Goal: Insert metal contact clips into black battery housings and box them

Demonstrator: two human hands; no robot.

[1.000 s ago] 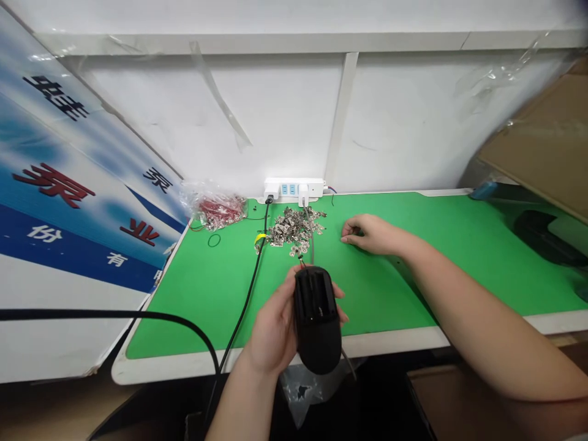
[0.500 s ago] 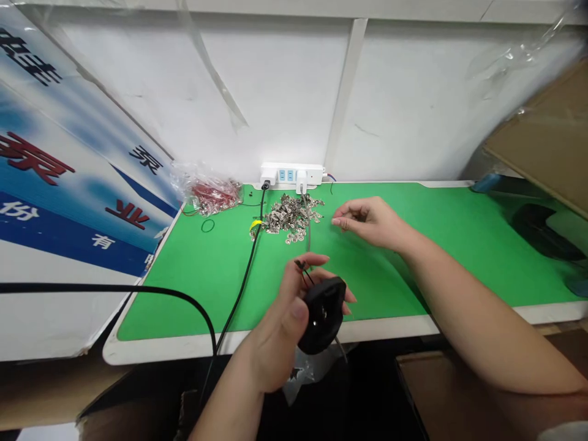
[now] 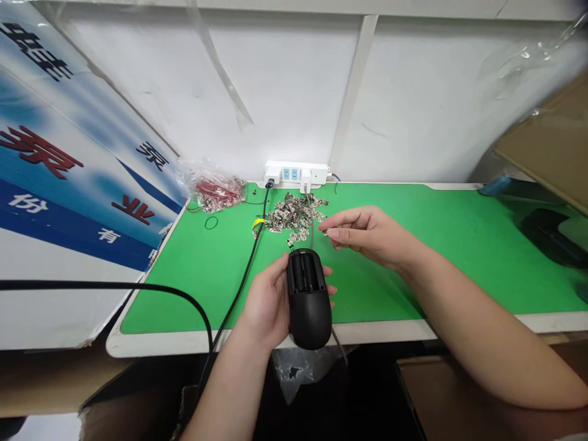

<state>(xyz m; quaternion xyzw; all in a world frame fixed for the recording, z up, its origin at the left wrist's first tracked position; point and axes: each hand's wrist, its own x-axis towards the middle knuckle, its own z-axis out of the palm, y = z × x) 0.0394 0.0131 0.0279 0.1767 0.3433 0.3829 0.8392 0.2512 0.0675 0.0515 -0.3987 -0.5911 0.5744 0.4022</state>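
My left hand [image 3: 271,303] is wrapped round a black oval plastic housing [image 3: 311,318]. An open slotted compartment, like a battery bay, faces up at the housing's far end. A small dark connector [image 3: 291,245] sticks out by its top left corner. To the right, my right hand [image 3: 362,236] is closed in a pinch, with a small metal piece [image 3: 326,233] just showing at the fingertips. Its exact shape is too small to make out. Just beyond both hands lies a pile of small silvery metal pieces [image 3: 291,211] on the green mat [image 3: 390,294].
A white power strip [image 3: 298,173] with plugs stands against the wall. A black cable [image 3: 245,269] crosses the mat on the left. Behind it are a plastic bag of red-wired parts [image 3: 215,190] and a green ring [image 3: 211,223]. A cardboard box [image 3: 546,128] juts in at right.
My left hand has turned the black housing so its slotted compartment faces up. My right hand has moved slightly left and nearer, and a small metal piece now shows at its fingertips.
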